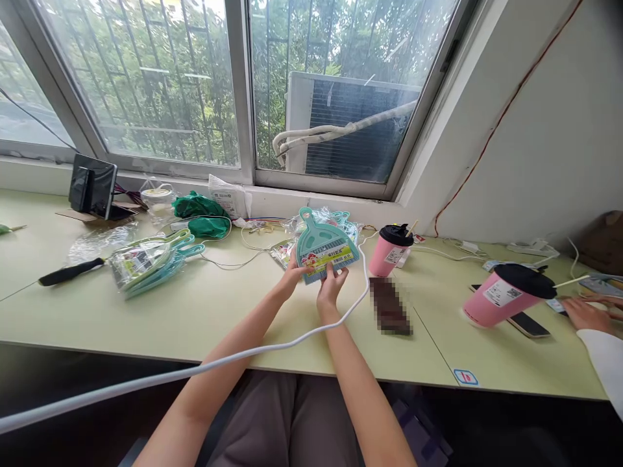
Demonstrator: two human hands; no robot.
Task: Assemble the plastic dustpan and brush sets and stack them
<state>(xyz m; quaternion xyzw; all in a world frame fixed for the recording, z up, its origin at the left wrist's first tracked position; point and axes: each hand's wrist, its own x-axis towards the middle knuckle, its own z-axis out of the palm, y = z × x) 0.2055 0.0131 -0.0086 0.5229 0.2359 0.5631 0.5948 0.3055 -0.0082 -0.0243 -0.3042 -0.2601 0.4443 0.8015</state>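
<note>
A small teal dustpan (318, 235) with a printed label card and a brush along its lower edge is held up over the table in front of me. My left hand (292, 275) grips its lower left side. At the bottom edge, my right hand (332, 285) holds it with the thumb on the label. Behind it lie more teal pieces in clear plastic wrap (348, 224), partly hidden by the dustpan. To the left, a stack of wrapped green and teal dustpan sets (150, 263) lies beside a black-handled tool (71, 271).
Pink cups with black lids stand to the right, one nearer (387, 253) and one farther (501, 298). A white cable (292, 342) crosses over my forearms. Another person's hand (588, 314) is at the right edge. A tablet (92, 185) and green bag (202, 211) sit near the window.
</note>
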